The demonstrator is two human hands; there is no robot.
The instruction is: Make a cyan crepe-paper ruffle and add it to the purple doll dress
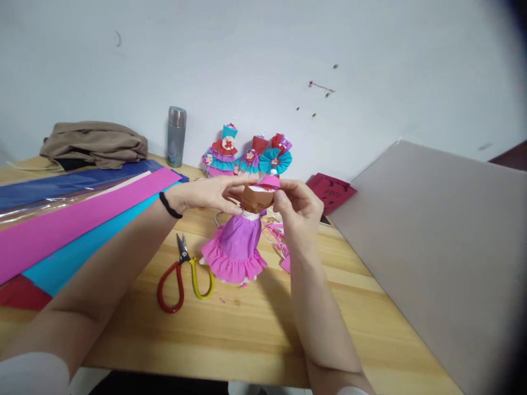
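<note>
In the middle of the table stands a paper figure [241,236] with a purple skirt and a ruffled pink hem. A brown paper piece [257,200] sits above the skirt, topped with a pink strip [269,182] and a white edge. My left hand [220,193] touches the brown piece from the left, its thumb and fingers apart. On the other side, my right hand [294,206] pinches the pink strip between thumb and fingers at its right end. Scissors [185,274] with one red and one yellow handle lie open left of the skirt.
Colored paper sheets [82,225] cover the left of the table. Behind are folded brown cloth [96,144], a bottle [177,137] and several decorated paper figures [222,153]. Pink scraps [280,241] and a red bag [331,192] lie right; a grey panel [444,241] borders the table.
</note>
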